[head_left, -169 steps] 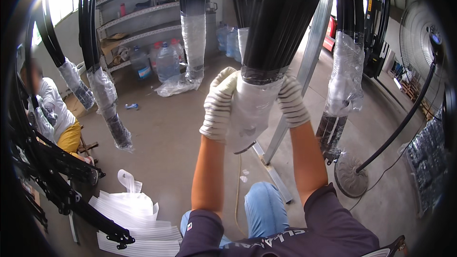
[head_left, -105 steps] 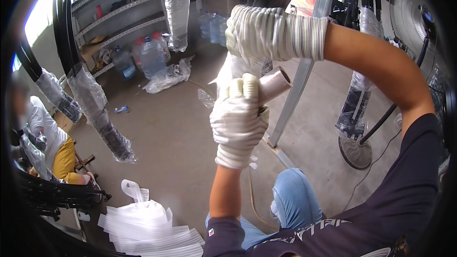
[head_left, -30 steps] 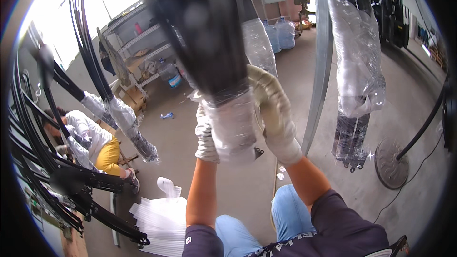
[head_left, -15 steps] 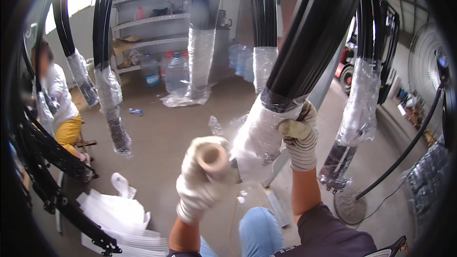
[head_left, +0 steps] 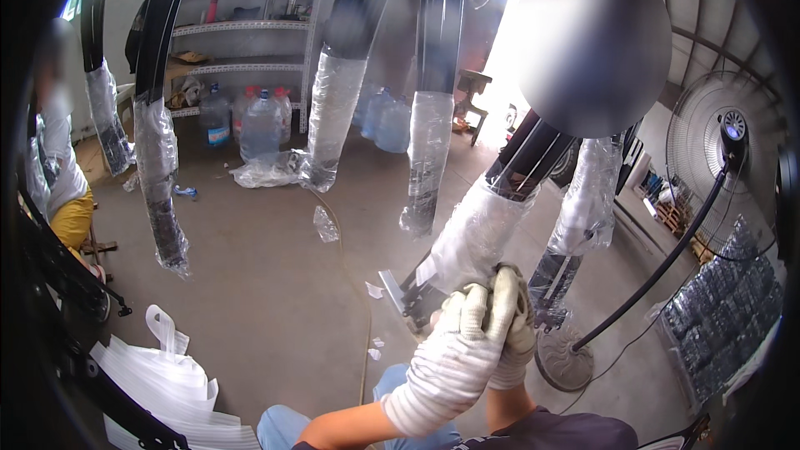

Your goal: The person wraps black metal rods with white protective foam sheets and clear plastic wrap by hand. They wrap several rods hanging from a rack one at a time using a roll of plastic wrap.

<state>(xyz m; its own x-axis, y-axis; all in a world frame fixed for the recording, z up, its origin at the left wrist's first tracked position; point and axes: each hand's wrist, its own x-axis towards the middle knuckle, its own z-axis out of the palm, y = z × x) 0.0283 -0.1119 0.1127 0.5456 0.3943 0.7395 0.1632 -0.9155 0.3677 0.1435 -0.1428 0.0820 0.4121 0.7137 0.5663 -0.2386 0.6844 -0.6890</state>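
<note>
Film-wrapped bundle of black bars (head_left: 479,237): slanting down from upper right, lower end right at both gloved hands. Left grip (head_left: 454,358) overlapping right grip (head_left: 518,340), fingers curled; contact hidden, so unable to judge whether clamped on anything. Best to keep clear film (head_left: 510,207) taut, smooth wrinkles flat, and steady bundle against likely swing. Mind clearance to neighbouring wrapped bundle (head_left: 585,204) and fan base (head_left: 565,362), both close on the right.
</note>
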